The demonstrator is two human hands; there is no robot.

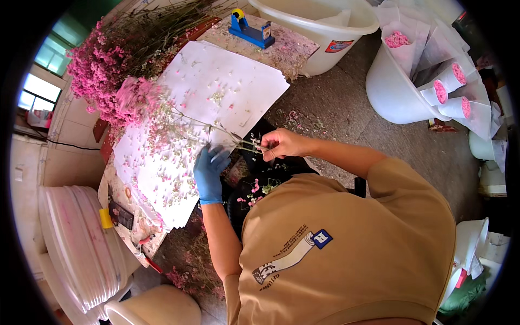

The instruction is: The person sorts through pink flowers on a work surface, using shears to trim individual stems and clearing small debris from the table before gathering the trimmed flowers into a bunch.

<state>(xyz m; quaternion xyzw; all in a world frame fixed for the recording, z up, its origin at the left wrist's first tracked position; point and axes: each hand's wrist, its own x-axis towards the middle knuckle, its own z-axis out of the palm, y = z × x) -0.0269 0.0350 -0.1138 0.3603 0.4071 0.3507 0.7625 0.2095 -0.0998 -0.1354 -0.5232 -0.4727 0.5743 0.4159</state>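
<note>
In the head view my bare right hand (284,144) pinches the lower ends of long green baby's-breath stems (219,128) between thumb and fingers. The stems stretch left across a stack of white paper sheets (243,73), their blossoms pale and pink. On my left hand (212,172) is a blue glove; its fingers look apart and slightly blurred at the near edge of the paper, just below the stems. Whether a fingertip touches a stem is hard to tell. Small loose blossoms (170,174) are scattered over the sheets.
A heap of pink baby's-breath (101,69) lies at the far left. Behind the paper stands a blue tape dispenser (252,32). White tubs (394,89) hold paper-wrapped pink bunches. A phone (121,215) and red-handled pruning shears (150,260) lie at the table's left edge. Stacked tubs (85,243) stand beyond.
</note>
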